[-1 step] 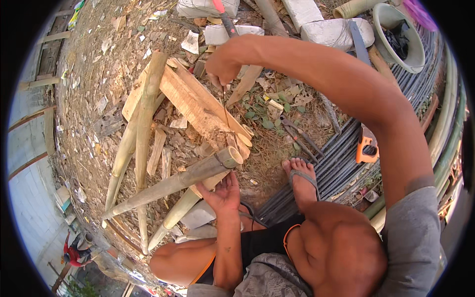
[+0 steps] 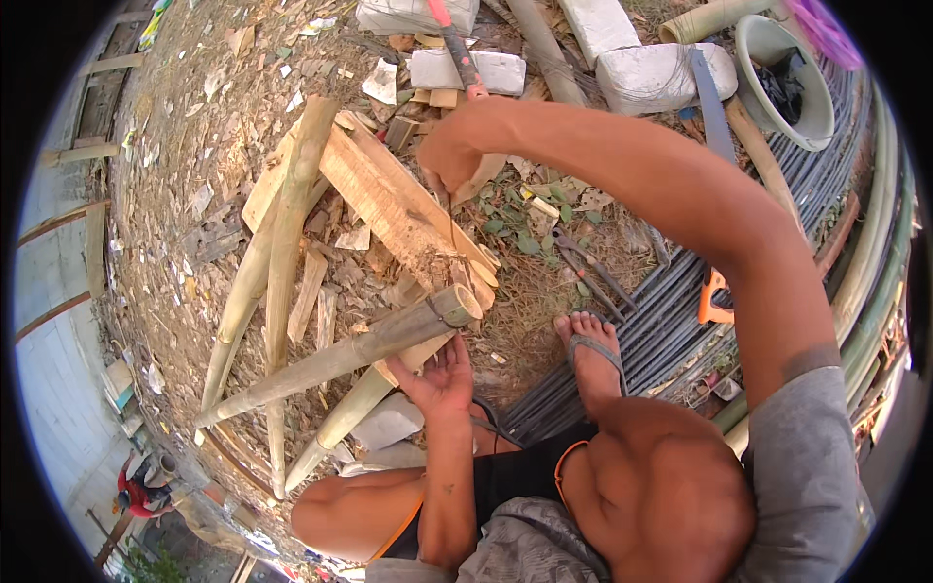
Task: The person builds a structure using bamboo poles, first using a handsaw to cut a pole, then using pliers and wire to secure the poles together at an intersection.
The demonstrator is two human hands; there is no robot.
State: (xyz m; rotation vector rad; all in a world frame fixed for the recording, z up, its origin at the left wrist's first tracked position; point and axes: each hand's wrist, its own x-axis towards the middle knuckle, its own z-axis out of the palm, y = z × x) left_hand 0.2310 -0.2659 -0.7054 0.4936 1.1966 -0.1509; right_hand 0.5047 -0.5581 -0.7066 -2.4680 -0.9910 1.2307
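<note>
My left hand (image 2: 439, 377) lies palm up with spread fingers under the cut end of a green bamboo pole (image 2: 369, 348), touching its underside. The pole slants down to the left over other bamboo poles (image 2: 282, 243) and a split pale wooden slab (image 2: 398, 209). My right hand (image 2: 445, 155) is raised above the slab, fist closed on a pale stick-like piece (image 2: 483, 177); whether it is a tool or wood I cannot tell. My sandalled foot (image 2: 588, 350) rests just right of the pole's end.
A red-handled tool (image 2: 457, 49) lies across white blocks (image 2: 661, 73). A saw with an orange handle (image 2: 714, 296) and pliers (image 2: 583, 262) lie by a bundle of steel rods (image 2: 661, 321). A pale basin (image 2: 787, 83) sits at top right. Wood chips cover the ground.
</note>
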